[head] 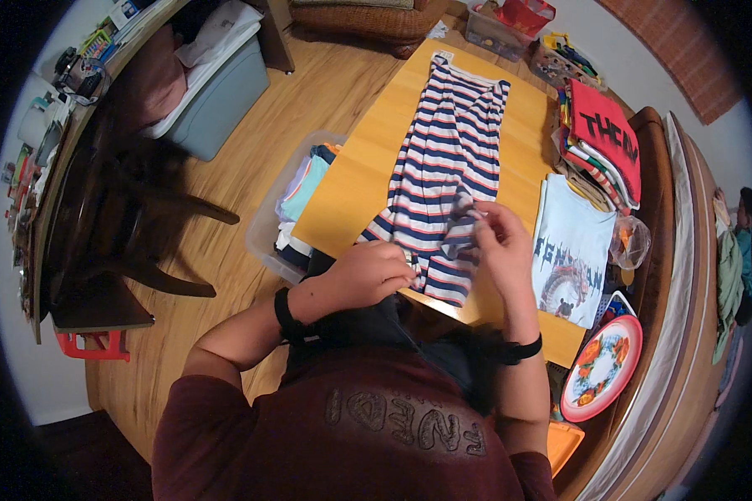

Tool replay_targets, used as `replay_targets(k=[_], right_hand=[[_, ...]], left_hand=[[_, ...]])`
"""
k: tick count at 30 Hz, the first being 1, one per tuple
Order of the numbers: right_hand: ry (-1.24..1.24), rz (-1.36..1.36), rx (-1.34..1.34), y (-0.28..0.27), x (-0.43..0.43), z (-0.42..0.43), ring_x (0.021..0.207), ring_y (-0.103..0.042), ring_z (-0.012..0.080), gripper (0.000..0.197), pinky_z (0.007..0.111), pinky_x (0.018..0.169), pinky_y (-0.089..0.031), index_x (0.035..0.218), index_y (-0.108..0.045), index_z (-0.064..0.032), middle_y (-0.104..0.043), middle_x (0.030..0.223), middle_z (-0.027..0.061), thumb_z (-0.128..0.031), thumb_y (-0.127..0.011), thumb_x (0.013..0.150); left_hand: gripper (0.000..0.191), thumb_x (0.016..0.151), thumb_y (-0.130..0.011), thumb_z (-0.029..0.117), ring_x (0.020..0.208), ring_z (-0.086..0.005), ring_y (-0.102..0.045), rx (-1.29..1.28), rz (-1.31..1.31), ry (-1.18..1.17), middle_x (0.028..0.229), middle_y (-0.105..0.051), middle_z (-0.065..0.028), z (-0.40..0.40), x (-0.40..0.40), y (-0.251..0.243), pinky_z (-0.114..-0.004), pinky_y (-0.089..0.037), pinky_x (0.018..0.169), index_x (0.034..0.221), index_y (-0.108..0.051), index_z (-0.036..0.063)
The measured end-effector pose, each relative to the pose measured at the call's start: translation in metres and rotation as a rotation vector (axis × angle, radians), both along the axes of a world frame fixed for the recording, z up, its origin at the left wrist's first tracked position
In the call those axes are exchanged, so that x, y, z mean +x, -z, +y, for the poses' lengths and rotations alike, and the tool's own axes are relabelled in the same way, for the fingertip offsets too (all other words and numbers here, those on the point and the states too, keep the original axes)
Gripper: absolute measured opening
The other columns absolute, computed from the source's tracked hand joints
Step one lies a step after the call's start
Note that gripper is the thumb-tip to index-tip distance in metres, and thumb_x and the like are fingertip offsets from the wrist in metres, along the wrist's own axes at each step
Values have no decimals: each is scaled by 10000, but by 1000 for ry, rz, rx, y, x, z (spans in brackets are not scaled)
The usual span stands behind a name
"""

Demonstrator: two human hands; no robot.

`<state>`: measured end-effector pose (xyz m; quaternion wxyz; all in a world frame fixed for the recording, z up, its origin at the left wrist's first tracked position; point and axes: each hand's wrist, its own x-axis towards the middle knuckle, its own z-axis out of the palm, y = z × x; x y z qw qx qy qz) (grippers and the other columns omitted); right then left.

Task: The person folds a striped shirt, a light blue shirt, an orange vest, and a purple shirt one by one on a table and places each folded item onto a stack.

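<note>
A striped garment (448, 144) in navy, white and coral lies lengthwise on the yellow wooden table (357, 188), gathered into a long narrow strip. At its near end, my left hand (370, 272) has its fingers closed on the cloth by the table's front edge. My right hand (501, 238) pinches a raised flap of the same cloth between thumb and fingers, a little above the table. Just right of that hand lies a folded light blue T-shirt (573, 250) with a dark print.
Beyond the T-shirt rises a stack of folded clothes (601, 138), a red one on top. A clear plastic bin (266, 213) of clothes stands left of the table. A floral enamel tray (601, 369) leans at the right. A dark wooden chair (156, 232) stands at left.
</note>
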<state>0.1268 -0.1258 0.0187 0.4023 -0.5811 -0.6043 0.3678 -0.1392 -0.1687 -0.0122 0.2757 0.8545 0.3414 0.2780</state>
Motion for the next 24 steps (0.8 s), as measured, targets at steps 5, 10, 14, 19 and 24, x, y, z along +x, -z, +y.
replay_targets(k=[5, 10, 14, 19, 24], right_hand=[[85, -225, 124, -28, 2, -7, 843, -646, 176, 268, 284, 745, -548, 1199, -718, -37, -648, 1044, 84, -12, -691, 934], [-289, -325, 486, -29, -33, -18, 973, -679, 342, 201, 420, 855, -561, 1061, -752, -47, -712, 1036, 144, -75, -761, 862], [-445, -487, 495, 11, -49, -10, 969, -674, 365, 195, 459, 842, -552, 1058, -763, -66, -722, 1001, 145, -82, -703, 873], [-378, -466, 389, 9, -54, 1, 946, -676, 386, 182, 477, 825, -548, 1067, -755, -64, -723, 985, 163, -112, -667, 916], [-231, -232, 243, -24, -58, 4, 980, -690, 394, 207, 468, 858, -554, 1084, -744, -54, -729, 1018, 191, -217, -671, 979]], left_hand=[[110, 907, -747, 126, 886, -286, -688, 57, -39, -50, 942, -707, -93, -8, 2, 2, -407, -550, 778, 999, -769, 69], [128, 914, -744, 157, 858, -288, -685, 64, -128, -83, 925, -697, -92, -12, 11, 1, -390, -549, 759, 1002, -768, 68], [108, 911, -727, 183, 876, -266, -674, 98, -23, -79, 924, -674, -58, -13, 12, 9, -388, -542, 758, 976, -767, 106], [125, 916, -719, 204, 890, -273, -677, 65, -22, -102, 940, -679, -57, -14, 9, 10, -396, -543, 774, 975, -767, 105], [165, 902, -742, 242, 940, -285, -675, 58, -21, -87, 985, -689, -71, -21, 10, 0, -409, -538, 809, 988, -763, 102]])
